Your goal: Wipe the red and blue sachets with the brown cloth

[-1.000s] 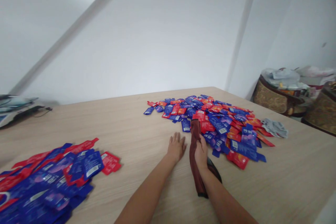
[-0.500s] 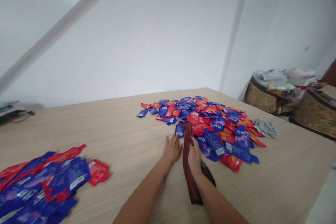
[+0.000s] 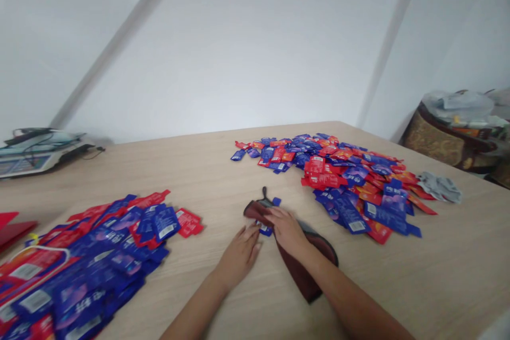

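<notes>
My right hand (image 3: 287,229) is closed on a folded maroon cloth (image 3: 297,268) with dark edging and a small black loop at its far end. The cloth slants across the table in front of me. Partly covered by it is a small blue packet (image 3: 265,230) with a white label. My left hand (image 3: 241,251) lies low on the table beside the cloth. Its fingers are stretched out, and the fingertips touch the left edge of the packet.
Red and blue packets form a spread-out pile (image 3: 342,170) on the right and another pile (image 3: 115,255) on the left. A grey glove-like cloth (image 3: 440,187) lies beyond the right pile. At the back left stands a device with cables (image 3: 42,151). A laden armchair (image 3: 432,135) is off the table's right side.
The cloth's far end has shifted left over the blue packet, with my right hand on it. My left fingers now touch that packet. The view has turned left, showing more of the left pile.
</notes>
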{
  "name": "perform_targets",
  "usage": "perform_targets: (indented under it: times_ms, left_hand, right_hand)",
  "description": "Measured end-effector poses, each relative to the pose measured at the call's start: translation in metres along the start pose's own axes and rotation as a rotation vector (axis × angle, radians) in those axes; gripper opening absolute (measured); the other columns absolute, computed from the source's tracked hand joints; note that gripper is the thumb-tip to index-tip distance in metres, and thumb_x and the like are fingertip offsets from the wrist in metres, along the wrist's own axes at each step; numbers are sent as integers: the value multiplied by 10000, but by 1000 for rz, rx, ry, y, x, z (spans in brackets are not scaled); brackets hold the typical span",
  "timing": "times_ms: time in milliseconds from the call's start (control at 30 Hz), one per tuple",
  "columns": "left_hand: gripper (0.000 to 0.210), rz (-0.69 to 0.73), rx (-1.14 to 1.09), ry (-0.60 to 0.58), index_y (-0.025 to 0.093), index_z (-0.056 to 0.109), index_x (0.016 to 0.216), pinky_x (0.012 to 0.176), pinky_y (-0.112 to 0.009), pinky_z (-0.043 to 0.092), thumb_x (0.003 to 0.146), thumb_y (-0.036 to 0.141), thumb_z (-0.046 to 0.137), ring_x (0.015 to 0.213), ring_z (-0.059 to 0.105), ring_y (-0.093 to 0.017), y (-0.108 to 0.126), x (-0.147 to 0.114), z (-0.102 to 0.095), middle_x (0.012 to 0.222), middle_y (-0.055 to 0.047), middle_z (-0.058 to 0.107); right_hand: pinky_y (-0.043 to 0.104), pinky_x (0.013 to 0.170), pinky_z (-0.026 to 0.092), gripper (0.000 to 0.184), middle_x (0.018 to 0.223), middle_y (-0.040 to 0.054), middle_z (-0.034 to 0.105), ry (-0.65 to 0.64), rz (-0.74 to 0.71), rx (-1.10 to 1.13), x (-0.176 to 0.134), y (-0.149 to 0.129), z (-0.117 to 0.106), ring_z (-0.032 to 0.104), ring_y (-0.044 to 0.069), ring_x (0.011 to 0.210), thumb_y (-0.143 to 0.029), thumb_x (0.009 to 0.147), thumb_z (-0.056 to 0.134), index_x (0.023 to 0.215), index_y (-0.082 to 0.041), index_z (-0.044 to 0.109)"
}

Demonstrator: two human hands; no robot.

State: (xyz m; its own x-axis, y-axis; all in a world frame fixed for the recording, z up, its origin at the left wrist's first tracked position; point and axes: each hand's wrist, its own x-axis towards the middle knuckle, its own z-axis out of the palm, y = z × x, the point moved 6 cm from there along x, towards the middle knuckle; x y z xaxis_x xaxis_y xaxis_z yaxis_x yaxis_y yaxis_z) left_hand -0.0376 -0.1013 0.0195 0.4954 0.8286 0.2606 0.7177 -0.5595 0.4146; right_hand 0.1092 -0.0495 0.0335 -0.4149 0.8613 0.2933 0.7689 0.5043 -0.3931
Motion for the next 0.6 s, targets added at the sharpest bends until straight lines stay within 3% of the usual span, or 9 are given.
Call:
perform_targets:
  times_ms: [67, 133, 300, 400, 600]
  left_hand:
    - [408, -3, 3, 3, 216, 420, 1320, 1116, -438, 237, 928, 297, 345, 1272, 401, -202, 0, 1, 0, 1360, -84, 463]
    - [390, -7, 14, 22, 210, 430, 1296, 1102, -443, 264, 920, 293, 367, 1257, 417, -202, 1, 3, 1, 1352, -91, 466]
    - [360, -101, 116, 196, 152, 474, 1138, 989, -447, 402, 821, 306, 548, 1162, 473, -254, 0, 17, 11, 1232, -139, 498]
    - [333, -185, 272, 303, 106, 454, 1109, 950, -459, 411, 808, 222, 538, 1125, 472, -278, 1, 34, 14, 1156, -162, 505]
    - [232, -205, 416, 268, 123, 500, 998, 831, -403, 439, 768, 147, 518, 920, 519, -250, 7, 67, 15, 934, -99, 548]
  right_hand:
    - [365, 975, 297, 472, 1300, 53, 524, 10, 171, -80, 4, 27, -4, 407, 203, 1208, -77, 812, 360, 1207, -234, 567]
    - [352, 974, 295, 472, 1303, 55, 521, 4, 229, -124, 8, 47, -7, 393, 206, 1224, -82, 815, 361, 1219, -223, 560]
    - [322, 981, 291, 461, 1294, 51, 529, 27, 228, -168, 8, 56, -4, 400, 210, 1212, -100, 824, 364, 1232, -200, 554]
    - [324, 980, 300, 463, 1286, 49, 534, 64, 220, -163, 5, 54, -2, 414, 213, 1195, -105, 827, 362, 1240, -201, 546]
    - [328, 1006, 308, 447, 1220, 74, 575, 155, 164, -54, 5, 60, -3, 448, 206, 1153, -107, 827, 347, 1208, -169, 572]
